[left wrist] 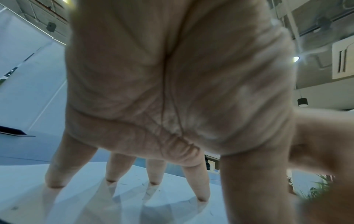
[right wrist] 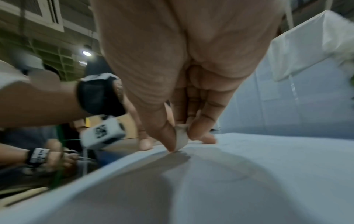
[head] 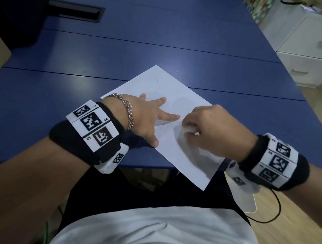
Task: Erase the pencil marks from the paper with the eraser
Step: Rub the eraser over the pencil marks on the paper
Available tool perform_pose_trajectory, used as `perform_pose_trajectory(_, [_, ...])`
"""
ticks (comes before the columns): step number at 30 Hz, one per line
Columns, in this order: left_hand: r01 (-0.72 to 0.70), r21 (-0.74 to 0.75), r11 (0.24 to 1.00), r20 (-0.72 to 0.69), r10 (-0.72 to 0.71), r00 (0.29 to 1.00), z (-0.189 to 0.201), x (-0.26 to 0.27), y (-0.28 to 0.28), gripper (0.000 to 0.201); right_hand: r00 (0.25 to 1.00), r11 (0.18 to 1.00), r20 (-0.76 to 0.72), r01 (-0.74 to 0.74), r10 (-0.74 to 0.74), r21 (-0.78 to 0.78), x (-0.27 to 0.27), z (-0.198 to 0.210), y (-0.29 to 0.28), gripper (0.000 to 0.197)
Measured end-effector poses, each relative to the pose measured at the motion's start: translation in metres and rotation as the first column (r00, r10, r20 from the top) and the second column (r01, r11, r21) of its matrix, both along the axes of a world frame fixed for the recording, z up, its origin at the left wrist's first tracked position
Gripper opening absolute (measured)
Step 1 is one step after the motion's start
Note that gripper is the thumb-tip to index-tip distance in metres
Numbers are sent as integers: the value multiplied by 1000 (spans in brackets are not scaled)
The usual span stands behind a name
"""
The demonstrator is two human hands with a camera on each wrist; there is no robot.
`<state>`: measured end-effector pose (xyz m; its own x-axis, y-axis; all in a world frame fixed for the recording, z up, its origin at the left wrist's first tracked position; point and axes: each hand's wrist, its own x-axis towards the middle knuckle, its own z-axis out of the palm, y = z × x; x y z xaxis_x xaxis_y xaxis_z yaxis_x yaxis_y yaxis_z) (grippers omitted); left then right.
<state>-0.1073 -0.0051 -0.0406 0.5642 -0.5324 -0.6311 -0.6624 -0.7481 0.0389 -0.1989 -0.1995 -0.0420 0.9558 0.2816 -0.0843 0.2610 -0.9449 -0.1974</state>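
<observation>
I am pinching a small white eraser (right wrist: 181, 137) between the thumb and fingertips of my right hand (head: 213, 128), its lower edge pressing into the sheet of white paper (head: 174, 88) near the middle, close to the sheet's left edge; I am gripping it low and tight, it seems, so the rubbing force goes straight into the page. My left hand (head: 145, 117) is lying flat with its fingers (left wrist: 59, 169) straight and splayed, tips pressing down on the paper just beside the eraser and holding nothing, most likely bracing the sheet so it is not sliding or wrinkling under the strokes. Faint pencil marks (head: 186, 111) are showing as thin grey lines between my two hands and further up the page, so I judge the erasing is only partly done. The paper is lying askew on the blue table (head: 108, 53), one corner overhanging the near edge by my lap, which is keeping the working area within easy reach. A silver chain bracelet (head: 127, 109) is circling my left wrist, and marker-printed bands (head: 94, 125) are wrapping both forearms.
</observation>
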Motion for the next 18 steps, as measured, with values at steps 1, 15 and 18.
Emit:
perform_pose_trajectory(1, [-1,0,1000,-1,1,1000,0,0,-1,101,998,998,-33,-59,60,15,-9,1,8,15])
perform_pose_trajectory(15, [-3,65,998,14,2,1000,1,-1,-10,106,979,987,-127,-163,160,-11,-18,1,-1,11])
perform_pose_trajectory(18, [4,81,997,30,-7,1000,5,-3,-13,106,999,999,-30,-28,27,-46,2,3,-25,8])
